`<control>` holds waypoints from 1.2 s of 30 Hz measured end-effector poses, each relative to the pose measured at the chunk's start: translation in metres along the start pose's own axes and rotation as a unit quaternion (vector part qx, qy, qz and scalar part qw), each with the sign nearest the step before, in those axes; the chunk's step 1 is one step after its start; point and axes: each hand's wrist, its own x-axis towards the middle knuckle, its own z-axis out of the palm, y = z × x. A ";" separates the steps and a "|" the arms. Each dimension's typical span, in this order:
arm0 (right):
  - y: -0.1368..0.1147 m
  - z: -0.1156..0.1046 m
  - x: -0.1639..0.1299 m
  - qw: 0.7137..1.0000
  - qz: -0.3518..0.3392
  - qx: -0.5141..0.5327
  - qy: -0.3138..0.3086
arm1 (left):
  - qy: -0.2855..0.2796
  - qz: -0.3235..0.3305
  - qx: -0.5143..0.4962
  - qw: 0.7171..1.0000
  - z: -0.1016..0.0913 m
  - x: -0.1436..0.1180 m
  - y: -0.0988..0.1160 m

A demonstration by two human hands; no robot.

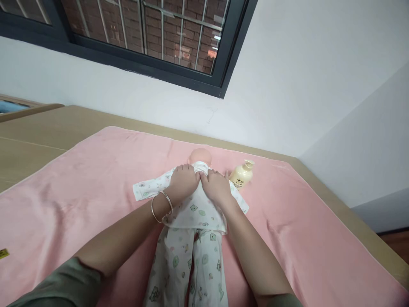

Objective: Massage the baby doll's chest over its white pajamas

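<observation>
A baby doll in a white top and trousers printed with small green animals lies stretched out, its smooth bald head at the far end. My left hand rests on the left side of its upper body, near the shoulder. On the opposite side lies my right hand; the two thumbs meet near the middle, below the neck. Both palms are down with the fingers laid over the cloth, and neither hand is lifting anything. One white sleeve sticks out to the left, the other lies partly behind my right hand.
A pale yellow pump bottle stands just right of the doll. Underneath is a pink blanket over a wooden surface. A white wall and a dark-framed window border the far side.
</observation>
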 end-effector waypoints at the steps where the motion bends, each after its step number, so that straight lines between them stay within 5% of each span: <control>1: 0.006 0.001 0.005 1.000 0.001 0.026 -0.004 | 0.011 -0.001 0.018 1.000 0.001 -0.004 0.005; 7: 0.025 0.007 0.020 0.993 -0.007 0.117 -0.026 | 0.021 0.036 0.070 0.997 0.003 -0.014 0.015; 21: 0.017 0.008 0.013 0.996 0.013 0.091 0.003 | 0.000 0.026 -0.008 1.000 0.000 0.005 -0.004; 30: -0.013 -0.003 -0.012 0.997 -0.005 -0.073 0.026 | -0.033 0.022 -0.053 0.998 -0.003 0.012 -0.011; 36: 0.008 0.000 0.004 1.000 -0.019 0.000 -0.010 | -0.037 0.024 -0.033 0.998 -0.008 0.005 -0.004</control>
